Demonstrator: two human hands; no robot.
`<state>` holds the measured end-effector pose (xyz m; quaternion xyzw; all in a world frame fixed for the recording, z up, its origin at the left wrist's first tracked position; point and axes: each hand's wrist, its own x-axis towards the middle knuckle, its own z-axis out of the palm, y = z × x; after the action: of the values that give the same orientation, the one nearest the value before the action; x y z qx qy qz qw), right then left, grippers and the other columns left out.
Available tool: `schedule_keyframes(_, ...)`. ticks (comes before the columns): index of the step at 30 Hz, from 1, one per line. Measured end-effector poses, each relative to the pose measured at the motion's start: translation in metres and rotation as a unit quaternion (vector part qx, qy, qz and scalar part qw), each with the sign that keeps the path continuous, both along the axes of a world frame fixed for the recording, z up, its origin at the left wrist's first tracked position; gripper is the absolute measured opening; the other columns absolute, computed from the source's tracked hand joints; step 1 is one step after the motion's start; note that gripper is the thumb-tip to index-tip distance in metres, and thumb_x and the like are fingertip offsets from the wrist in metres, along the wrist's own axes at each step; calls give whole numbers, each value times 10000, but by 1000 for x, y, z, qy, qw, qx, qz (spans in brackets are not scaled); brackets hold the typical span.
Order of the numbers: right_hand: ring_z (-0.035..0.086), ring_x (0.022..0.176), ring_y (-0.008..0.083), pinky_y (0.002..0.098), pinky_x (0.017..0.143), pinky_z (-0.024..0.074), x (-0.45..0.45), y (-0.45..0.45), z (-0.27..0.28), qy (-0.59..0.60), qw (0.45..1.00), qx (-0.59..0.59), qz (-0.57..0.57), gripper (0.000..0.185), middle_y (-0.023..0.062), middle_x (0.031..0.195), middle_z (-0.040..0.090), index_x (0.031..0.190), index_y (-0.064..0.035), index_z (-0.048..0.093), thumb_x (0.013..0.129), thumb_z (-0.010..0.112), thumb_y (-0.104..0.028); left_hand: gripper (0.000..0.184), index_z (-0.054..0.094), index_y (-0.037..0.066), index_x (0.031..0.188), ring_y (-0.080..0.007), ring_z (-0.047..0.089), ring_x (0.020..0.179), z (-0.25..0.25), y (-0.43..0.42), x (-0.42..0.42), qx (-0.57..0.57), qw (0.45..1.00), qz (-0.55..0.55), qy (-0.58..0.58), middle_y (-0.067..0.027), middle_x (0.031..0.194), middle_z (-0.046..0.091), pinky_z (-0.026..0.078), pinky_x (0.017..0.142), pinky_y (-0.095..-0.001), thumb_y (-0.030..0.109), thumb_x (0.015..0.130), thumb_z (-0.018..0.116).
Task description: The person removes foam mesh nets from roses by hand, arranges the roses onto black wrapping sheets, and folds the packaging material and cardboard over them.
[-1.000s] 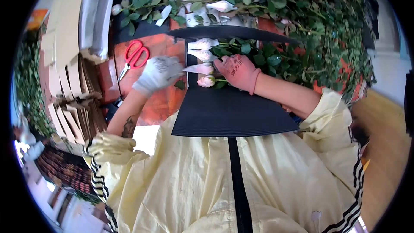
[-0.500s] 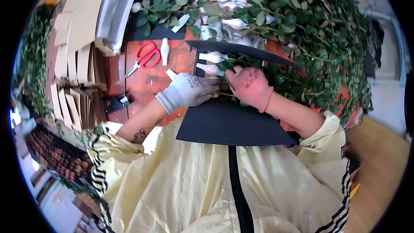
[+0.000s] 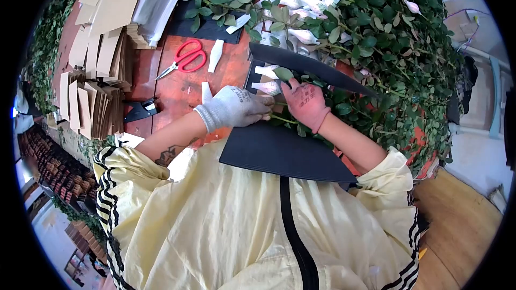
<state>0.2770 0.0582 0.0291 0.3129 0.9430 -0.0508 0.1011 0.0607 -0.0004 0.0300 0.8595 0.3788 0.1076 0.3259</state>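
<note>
My left hand (image 3: 234,107), in a pale grey glove, has its fingers closed around a rose in a white net sleeve (image 3: 206,92). The sleeve's end sticks out behind the hand, while most of the bud is hidden; a green stem (image 3: 286,120) shows to the right of the fingertips. My right hand (image 3: 306,104), in a pink glove, lies over leafy stems, index finger stretched towards a leaf (image 3: 283,74). Just beyond my hands, two netted rosebuds (image 3: 266,88) lie side by side on a dark sheet. A black ribbed sheet (image 3: 287,153) curves up near my body, its far flap (image 3: 306,60) raised behind the buds.
Red-handled scissors (image 3: 189,56) and a loose white net sleeve (image 3: 215,56) lie on the reddish table (image 3: 172,92). Cardboard pieces (image 3: 97,99) are stacked left, beside a black tool (image 3: 141,110). More netted roses (image 3: 301,2) and dense foliage (image 3: 398,37) fill the back and right.
The view has shifted somewhat. My left hand and the sleeve end have drawn a little left relative to the table. My right index finger now points further up, towards the leaf beside the buds.
</note>
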Motion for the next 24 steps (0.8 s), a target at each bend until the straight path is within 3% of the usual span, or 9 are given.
schedule_keyframes(3, 632, 707, 235, 352, 565, 492, 0, -7, -7, -4, 1000, -1, -12, 369, 111, 977, 580, 1105, -71, 564, 740, 540, -122, 269, 630, 158, 1057, -222, 636, 885, 1, 5, -8, 67, 995, 27, -73, -29, 1015, 632, 518, 700, -353, 309, 847, 555)
schedule_keyframes(4, 633, 710, 238, 351, 566, 492, -1, -7, -8, -5, 1000, -5, -14, 389, 115, 990, 579, 1117, -68, 555, 732, 547, -120, 256, 629, 152, 1021, -242, 632, 806, -2, 12, -14, 100, 992, 76, 14, -48, 906, 610, 510, 656, -370, 313, 829, 573)
schedule_keyframes(6, 633, 713, 244, 353, 572, 495, -2, -6, -9, -3, 1000, -12, -21, 407, 120, 1000, 579, 1130, -66, 545, 727, 558, -121, 210, 618, 146, 971, -255, 624, 742, 0, 22, -16, 118, 979, 143, 86, -57, 909, 596, 498, 610, -389, 296, 835, 560)
schedule_keyframes(9, 633, 729, 257, 359, 601, 499, 0, -3, -12, 7, 999, -28, -33, 438, 133, 1022, 578, 1148, -61, 527, 719, 582, -131, 156, 600, 149, 915, -253, 619, 733, -20, 30, -11, 98, 976, 101, 164, -52, 942, 590, 489, 608, -397, 268, 831, 546)
schedule_keyframes(13, 642, 690, 262, 350, 581, 510, 12, -3, -25, 116, 992, 35, -24, 304, 148, 946, 596, 1076, -61, 528, 775, 513, -104, 130, 591, 159, 901, -244, 614, 756, -34, 35, -25, 144, 978, 37, 145, -55, 935, 583, 480, 631, -394, 242, 817, 536)
schedule_keyframes(16, 643, 707, 269, 358, 597, 511, 15, -2, -27, 117, 993, -14, -33, 305, 150, 945, 595, 1079, -66, 525, 778, 510, -107, 145, 607, 138, 862, -244, 572, 746, -32, 33, -41, 185, 978, 46, 82, -56, 863, 568, 464, 616, -380, 265, 804, 565)
schedule_keyframes(21, 636, 699, 232, 329, 558, 482, 14, -6, -20, 80, 996, 35, -6, 229, 133, 934, 586, 1030, -91, 543, 816, 477, -136, 229, 605, 123, 1001, -238, 600, 746, 19, 24, -78, 139, 959, 200, 143, -51, 790, 564, 480, 642, -382, 167, 777, 593)
schedule_keyframes(23, 635, 699, 234, 330, 555, 481, 14, -9, -23, 97, 994, 40, -1, 215, 129, 930, 585, 1012, -88, 550, 816, 478, -140, 312, 591, 116, 1095, -230, 622, 806, 55, 22, -56, 70, 967, 224, 96, -52, 872, 610, 494, 660, -371, 122, 784, 565)
schedule_keyframes(24, 634, 699, 235, 332, 551, 480, 13, -9, -24, 107, 993, 42, 7, 203, 126, 925, 584, 994, -85, 558, 817, 479, -143, 372, 574, 129, 1155, -225, 636, 854, 28, 17, -58, 165, 976, 135, 32, -61, 1023, 640, 510, 667, -363, 97, 786, 543)
